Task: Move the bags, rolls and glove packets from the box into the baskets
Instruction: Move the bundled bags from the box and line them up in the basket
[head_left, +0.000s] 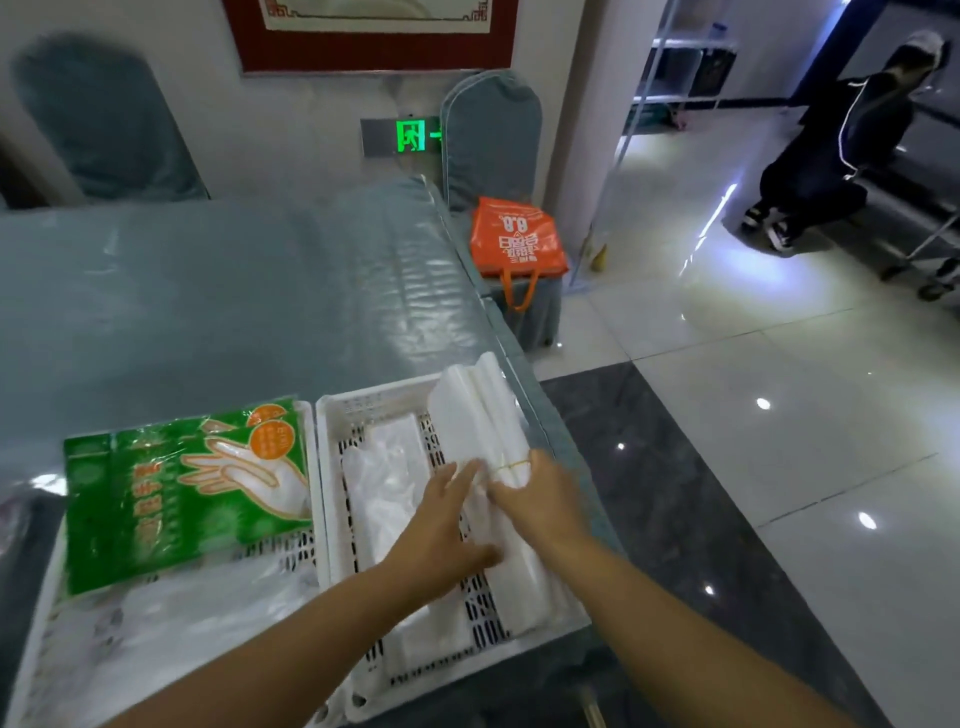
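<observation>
Head view: both forearms are seen entering from the near edge, over two white baskets on a grey-covered table (208, 291). Left hand (441, 525) is laid flat, fingers straight, on the white bag bundle (483, 431), nothing grasped. Right hand (540, 499) is curled round the same bundle at its yellow rubber band (511, 464). Bundle is set along the right side of the right basket (332, 410), far end tilted up over the far rim. More clear bags (384, 478) are seen lying flat in that basket, left of the bundle. Green glove packets (187, 493) are stacked in the left basket (36, 613), touching the right one. Far right, an orange tote (514, 239) is seen on a chair; a person is seated beyond.
</observation>
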